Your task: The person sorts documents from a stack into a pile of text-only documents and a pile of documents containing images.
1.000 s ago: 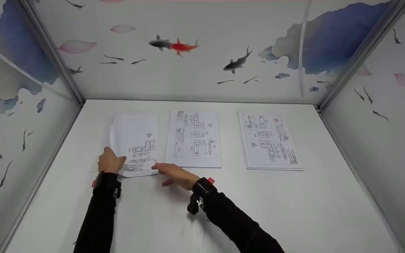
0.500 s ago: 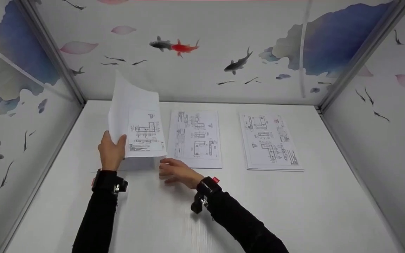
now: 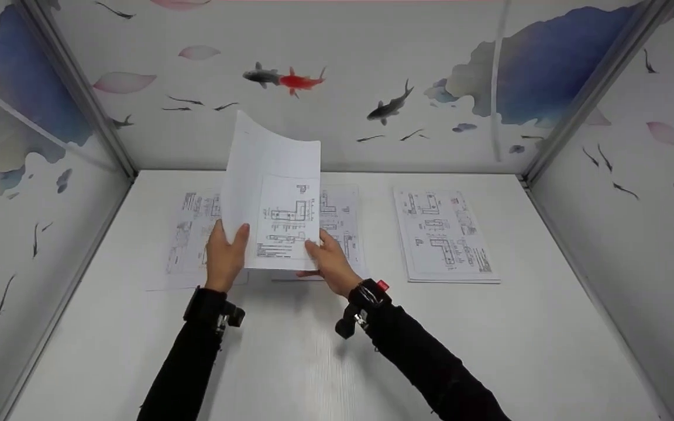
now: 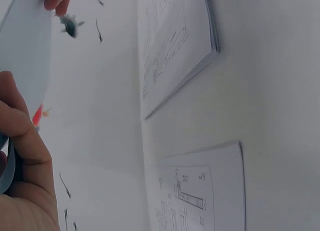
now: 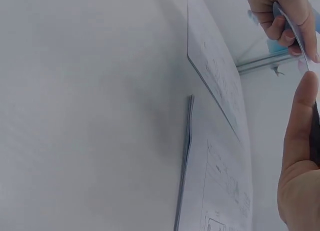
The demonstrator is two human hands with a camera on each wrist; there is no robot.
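Now both hands hold one sheet of paper (image 3: 275,204) up off the white surface (image 3: 337,351), above the far-left part of it. The left hand (image 3: 226,254) grips the sheet's lower left edge, thumb curled over the printed face and fingers behind it; in the left wrist view the thumb (image 4: 27,141) bends round the paper's edge (image 4: 25,51). The right hand (image 3: 330,261) pinches the lower right corner, thumb in front and fingers tucked behind; the right wrist view shows its thumb (image 5: 302,111) pressed along the thin edge of the sheet, with the left hand's curled fingers (image 5: 275,18) clamped on the far side. The sheet stands nearly upright, its top bowing away toward the back wall, a line drawing showing on the lower part of its face.

Beneath it, three lots of printed drawings lie flat in a row along the far edge of the surface: a left sheet (image 3: 188,240) near the far-left corner, a middle sheet (image 3: 346,222) partly hidden by the raised paper, and a right stack (image 3: 442,234) well apart from the hands.
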